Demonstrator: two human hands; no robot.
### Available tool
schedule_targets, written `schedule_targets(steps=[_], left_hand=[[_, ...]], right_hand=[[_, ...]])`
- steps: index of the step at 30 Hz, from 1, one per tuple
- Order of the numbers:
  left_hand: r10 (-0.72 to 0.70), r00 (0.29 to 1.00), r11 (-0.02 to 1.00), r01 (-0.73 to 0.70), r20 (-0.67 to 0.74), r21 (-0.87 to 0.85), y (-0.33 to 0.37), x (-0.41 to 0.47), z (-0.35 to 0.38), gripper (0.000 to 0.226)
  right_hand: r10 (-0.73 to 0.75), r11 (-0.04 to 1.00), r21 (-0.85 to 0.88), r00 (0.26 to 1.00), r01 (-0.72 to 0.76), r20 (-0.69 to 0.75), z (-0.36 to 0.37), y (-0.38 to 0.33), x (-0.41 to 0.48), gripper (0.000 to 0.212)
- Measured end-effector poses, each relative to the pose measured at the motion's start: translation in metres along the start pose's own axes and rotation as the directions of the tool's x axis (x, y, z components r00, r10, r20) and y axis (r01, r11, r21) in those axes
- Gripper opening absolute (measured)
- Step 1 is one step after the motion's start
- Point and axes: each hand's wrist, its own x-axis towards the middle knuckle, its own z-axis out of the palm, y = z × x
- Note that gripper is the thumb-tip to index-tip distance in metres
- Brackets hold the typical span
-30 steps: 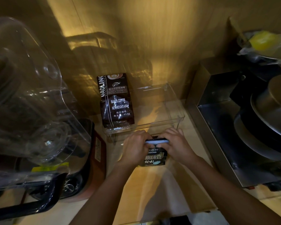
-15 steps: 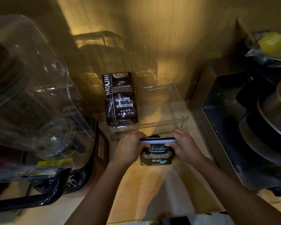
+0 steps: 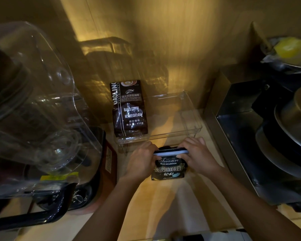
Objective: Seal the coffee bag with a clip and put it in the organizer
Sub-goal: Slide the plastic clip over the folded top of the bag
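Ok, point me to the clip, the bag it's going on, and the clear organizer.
clip (image 3: 170, 152), head view, middle of the pale bar across the bag's top.
Blue Mountain coffee bag (image 3: 169, 169), head view, front label.
clear organizer (image 3: 163, 135), head view, front rim.

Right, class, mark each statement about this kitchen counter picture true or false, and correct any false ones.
1. Both hands hold the small black coffee bag. True: the left hand and right hand grip its top.
2. A clip lies across the bag's top. True.
3. The small bag is inside the clear organizer. False: it is on the counter in front of it.
4. The organizer is empty. False: a brown coffee bag stands at its left end.
5. The blender jar is on the right. False: it is on the left.
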Motion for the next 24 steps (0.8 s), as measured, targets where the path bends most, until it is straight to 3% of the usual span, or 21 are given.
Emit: schedule_targets(steps=[5,10,16,24], left_hand=[[0.016,0.999,1.000,-0.016,-0.036,0.001,0.003,-0.002,0.004,0.011],[-0.017,0.999,1.000,0.017,-0.049,-0.002,0.002,-0.006,0.005,0.009],[-0.033,0.998,0.998,0.030,-0.058,-0.056,0.000,-0.008,0.003,0.013],[-0.127,0.992,0.954,0.126,0.014,-0.271,-0.010,-0.006,-0.006,0.019]], right_hand=[[-0.125,0.980,-0.143,0.988,0.137,0.089,0.006,-0.017,0.008,0.023],[-0.146,0.979,-0.119,0.978,0.164,0.149,0.013,-0.027,0.015,0.015],[-0.121,0.984,-0.114,0.983,0.137,0.139,0.016,-0.029,0.014,0.015],[-0.054,0.998,-0.030,0.992,0.057,0.114,0.004,-0.019,0.006,0.015]])
